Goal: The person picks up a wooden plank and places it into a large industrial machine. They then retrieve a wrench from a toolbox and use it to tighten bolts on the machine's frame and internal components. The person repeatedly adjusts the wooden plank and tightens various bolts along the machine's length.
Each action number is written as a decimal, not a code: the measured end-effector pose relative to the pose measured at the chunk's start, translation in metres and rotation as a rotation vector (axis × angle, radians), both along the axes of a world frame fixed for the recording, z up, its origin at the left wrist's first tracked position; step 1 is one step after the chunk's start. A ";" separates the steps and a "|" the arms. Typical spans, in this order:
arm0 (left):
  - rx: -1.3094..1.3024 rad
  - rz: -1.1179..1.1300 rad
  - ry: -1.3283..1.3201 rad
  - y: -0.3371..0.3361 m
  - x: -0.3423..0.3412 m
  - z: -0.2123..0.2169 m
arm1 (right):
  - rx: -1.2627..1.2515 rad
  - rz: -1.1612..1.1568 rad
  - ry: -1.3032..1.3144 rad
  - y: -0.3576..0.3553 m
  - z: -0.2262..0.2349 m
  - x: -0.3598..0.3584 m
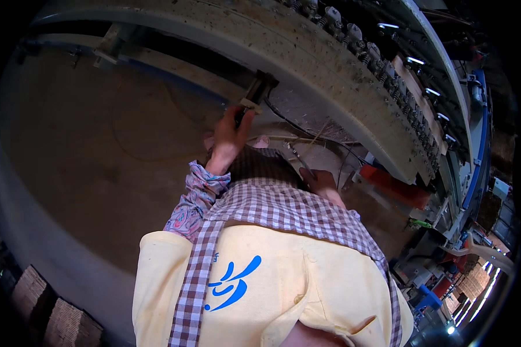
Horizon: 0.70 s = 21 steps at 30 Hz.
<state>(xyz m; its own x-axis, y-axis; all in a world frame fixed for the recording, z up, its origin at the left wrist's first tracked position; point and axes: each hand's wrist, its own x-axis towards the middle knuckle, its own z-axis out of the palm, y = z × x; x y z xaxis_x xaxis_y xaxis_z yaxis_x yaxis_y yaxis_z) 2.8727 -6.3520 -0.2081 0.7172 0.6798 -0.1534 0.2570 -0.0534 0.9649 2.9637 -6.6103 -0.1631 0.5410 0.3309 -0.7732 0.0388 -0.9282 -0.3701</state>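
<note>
My left hand is raised to a metal bracket on the underside of a long machine beam. Its fingers are closed around a small dark part just below a pale block; the grip hides most of that part. Lower and to the right, my right hand is closed on a slim metal tool, which points up and to the left. The tool's tip lies over the floor, apart from the bracket. A checked apron covers my lap between the two hands.
The curved machine beam crosses overhead, with a row of spring-mounted fittings along it. A black cable hangs below it. A red-orange panel stands to the right. Stacked brown sheets lie at lower left.
</note>
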 end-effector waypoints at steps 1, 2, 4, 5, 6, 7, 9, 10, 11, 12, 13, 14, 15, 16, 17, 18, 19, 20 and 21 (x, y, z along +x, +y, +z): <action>-0.034 -0.012 -0.013 0.001 -0.002 -0.011 | 0.015 0.003 -0.010 0.002 0.002 0.002; -0.069 -0.017 -0.001 0.000 -0.001 -0.010 | 0.028 0.003 -0.023 0.003 0.004 0.005; -0.140 -0.028 0.025 0.001 0.001 -0.009 | 0.049 0.022 -0.001 0.006 0.009 0.012; -0.142 -0.031 0.009 0.001 0.001 -0.007 | 0.072 0.007 0.009 0.006 0.013 0.011; -0.144 -0.033 -0.006 0.000 0.000 -0.005 | 0.096 -0.007 0.020 0.007 0.015 0.010; -0.146 -0.035 -0.021 0.000 0.000 -0.003 | 0.120 -0.020 0.031 0.008 0.016 0.009; -0.188 -0.040 0.026 0.001 -0.001 -0.003 | 0.109 -0.054 0.079 0.009 0.014 0.004; -0.208 -0.042 0.049 0.002 -0.001 -0.002 | 0.104 -0.070 0.104 0.010 0.013 0.002; -0.246 -0.049 0.055 0.003 -0.002 0.000 | 0.119 -0.023 0.088 0.010 0.010 0.001; -0.283 -0.055 0.061 0.003 -0.002 0.002 | 0.135 0.024 0.071 0.010 0.008 0.000; -0.320 -0.061 0.067 0.004 -0.002 0.005 | 0.151 0.072 0.055 0.010 0.005 -0.001; -0.379 -0.072 0.093 0.007 -0.001 0.009 | 0.145 0.081 0.055 0.011 0.004 -0.002; -0.437 -0.083 0.119 0.010 0.000 0.012 | 0.139 0.090 0.055 0.012 0.004 -0.003; -0.495 -0.092 0.146 0.011 0.001 0.015 | 0.134 0.100 0.055 0.013 0.005 -0.004; -0.486 -0.103 0.164 0.013 0.002 0.019 | 0.135 0.096 0.055 0.014 0.007 -0.004; -0.478 -0.113 0.182 0.014 0.003 0.022 | 0.136 0.092 0.055 0.015 0.008 -0.004; -0.469 -0.123 0.200 0.014 0.003 0.024 | 0.136 0.088 0.054 0.016 0.009 -0.005; -0.468 -0.131 0.201 0.016 0.003 0.025 | 0.141 0.081 0.052 0.016 0.010 -0.005; -0.468 -0.138 0.202 0.017 0.003 0.025 | 0.146 0.074 0.049 0.016 0.011 -0.005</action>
